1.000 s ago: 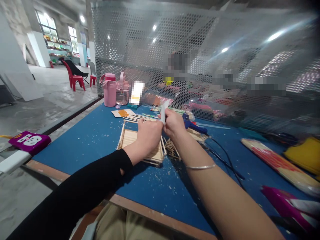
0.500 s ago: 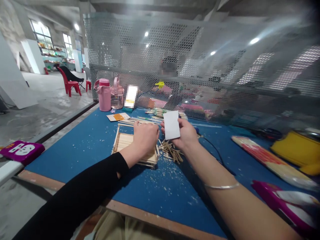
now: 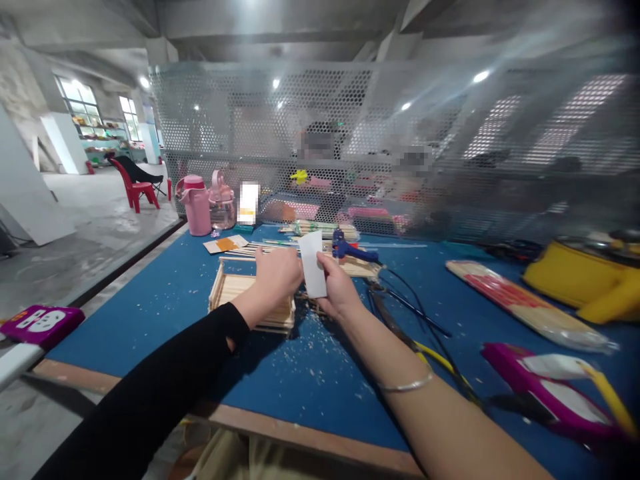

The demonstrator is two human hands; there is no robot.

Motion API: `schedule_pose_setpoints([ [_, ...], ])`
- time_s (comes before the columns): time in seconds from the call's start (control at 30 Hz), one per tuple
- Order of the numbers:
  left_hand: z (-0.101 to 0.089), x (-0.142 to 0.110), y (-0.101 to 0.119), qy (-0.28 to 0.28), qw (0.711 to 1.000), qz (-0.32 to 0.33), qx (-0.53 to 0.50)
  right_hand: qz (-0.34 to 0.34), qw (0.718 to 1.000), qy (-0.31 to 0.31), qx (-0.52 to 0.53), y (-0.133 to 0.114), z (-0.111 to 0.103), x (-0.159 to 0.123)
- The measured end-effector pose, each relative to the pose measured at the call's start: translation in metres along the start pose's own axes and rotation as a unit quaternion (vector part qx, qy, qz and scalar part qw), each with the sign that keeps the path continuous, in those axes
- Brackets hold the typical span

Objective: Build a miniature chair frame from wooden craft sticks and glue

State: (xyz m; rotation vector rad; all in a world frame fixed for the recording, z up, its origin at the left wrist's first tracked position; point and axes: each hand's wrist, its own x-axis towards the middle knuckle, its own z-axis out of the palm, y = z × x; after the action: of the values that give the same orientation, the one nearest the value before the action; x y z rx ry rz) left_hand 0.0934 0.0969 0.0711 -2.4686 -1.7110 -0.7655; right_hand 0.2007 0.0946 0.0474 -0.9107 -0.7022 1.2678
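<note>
My right hand (image 3: pixel 341 288) grips a blank white card (image 3: pixel 313 265) between thumb and fingers, holding it upright above the table. Just left of the card, my left hand (image 3: pixel 278 279) is closed, thumb side up, over the right part of a shallow tray built of thin wooden sticks (image 3: pixel 231 288). Whatever its curled fingers hold is hidden behind the hand. Short cut sticks (image 3: pixel 316 305) lie partly covered beneath my right hand. A blue glue gun (image 3: pixel 350 251) rests behind that hand, its cord trailing to the right.
Long sticks, a bagged stick bundle (image 3: pixel 325 230) and an orange-and-white card (image 3: pixel 226 245) lie at the back of the blue table (image 3: pixel 165 313). A pink flask (image 3: pixel 196 207) stands back left. To the right are a packet of sticks (image 3: pixel 525 307) and a purple power strip (image 3: pixel 545 393).
The view has shifted, so the table's things sit further left. My right hand has turned the white card more edge-on, and the glue gun now shows. My left hand stays closed over the stick tray.
</note>
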Motion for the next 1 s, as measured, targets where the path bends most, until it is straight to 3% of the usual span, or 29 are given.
schedule_pose_setpoints([
  [0.2, -0.009, -0.008, -0.018, 0.047, 0.998, -0.045, -0.012, -0.023, 0.996, -0.016, -0.089, 0.002, -0.007, -0.003],
  [0.47, -0.002, -0.017, -0.030, 0.044, 0.999, 0.017, 0.001, -0.096, 0.982, -0.042, -0.154, 0.011, -0.003, -0.010],
  [0.6, 0.001, -0.014, -0.029, 0.039, 0.999, 0.017, -0.011, -0.112, 0.978, -0.059, -0.164, 0.017, 0.001, -0.010],
  [0.8, -0.001, -0.015, -0.028, 0.042, 0.999, 0.020, -0.010, -0.128, 0.980, -0.071, -0.134, 0.017, 0.015, 0.011],
  [0.9, -0.001, -0.016, -0.027, 0.045, 0.999, 0.013, -0.015, -0.134, 0.980, -0.083, -0.122, 0.020, 0.012, 0.008],
  [1.0, -0.001, -0.016, -0.026, 0.038, 0.999, 0.015, -0.024, -0.094, 0.984, -0.094, -0.117, 0.024, 0.004, -0.003],
])
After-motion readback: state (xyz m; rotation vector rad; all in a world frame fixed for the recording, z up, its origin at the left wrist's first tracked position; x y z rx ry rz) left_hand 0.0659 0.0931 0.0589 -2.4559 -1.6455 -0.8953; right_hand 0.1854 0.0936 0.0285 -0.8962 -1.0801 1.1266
